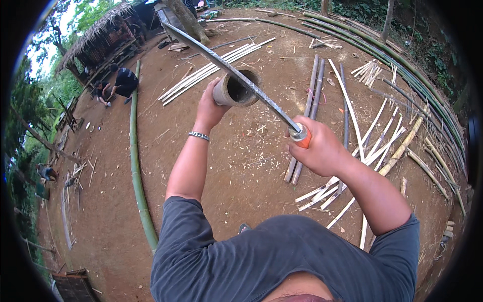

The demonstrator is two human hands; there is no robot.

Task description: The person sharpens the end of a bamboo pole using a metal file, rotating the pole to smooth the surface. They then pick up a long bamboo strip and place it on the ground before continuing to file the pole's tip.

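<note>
My left hand [208, 106] is raised and wrapped round the side of a short, hollow, greyish-brown tube [220, 94], which looks like a bamboo section. Its open end, dark inside, is tilted toward the camera. In my right hand [320, 149] is the orange-and-wood handle of a machete [211, 57], its long steel blade seen nearly edge-on. The blade runs up and to the left, crossing in front of the tube's mouth. Whether blade and rim touch, I cannot tell.
A long green bamboo pole [136, 166] lies to the left. Pale split strips [370, 156] and two dark poles [310, 110] are on the right, with stacked green poles [362, 43] beyond. Two people [123, 83] crouch at far left near a thatched hut [98, 32]. Shavings litter the dirt.
</note>
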